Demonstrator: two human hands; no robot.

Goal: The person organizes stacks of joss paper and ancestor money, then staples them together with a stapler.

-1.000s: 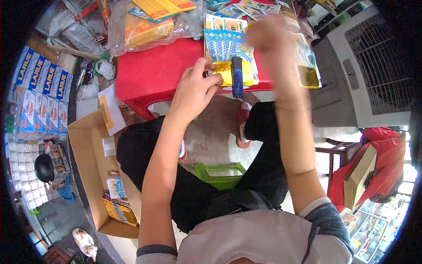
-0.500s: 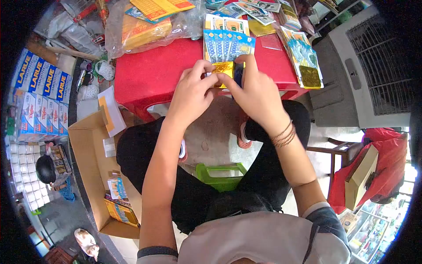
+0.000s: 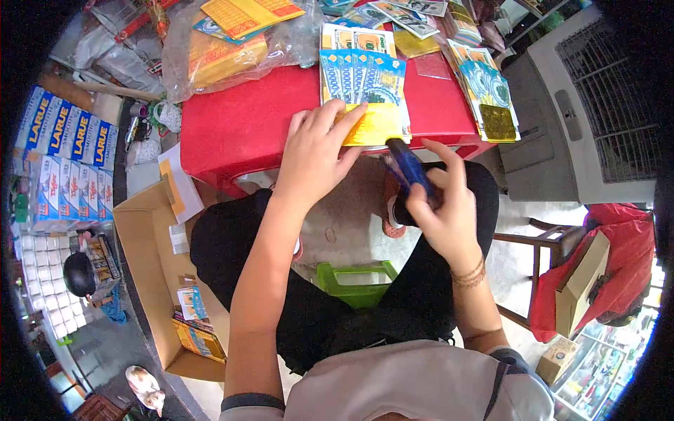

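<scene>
My left hand (image 3: 314,156) pinches the left side of a shiny gold paper sheet (image 3: 379,125), which lies across the near end of a bundle of play banknotes (image 3: 365,74) on the red table. Blue notes are fanned over the upper part of that bundle, with printed dollar-style notes behind. My right hand (image 3: 449,217) is closed around a dark blue stapler (image 3: 411,168), slightly blurred. The stapler's tip meets the lower right edge of the gold sheet, while its body slants down over the gap between my legs.
On the red table (image 3: 232,119) are a plastic bag with yellow-orange paper packs (image 3: 228,59) and another banknote bundle (image 3: 489,91). A cardboard box (image 3: 144,242) stands at my left. Below me is a green stool (image 3: 357,281); a grey speaker-like cabinet (image 3: 540,133) stands at right.
My right hand has moved down and right, and the blue stapler now shows plainly in it. My left hand has shifted slightly; more of the gold sheet is visible.
</scene>
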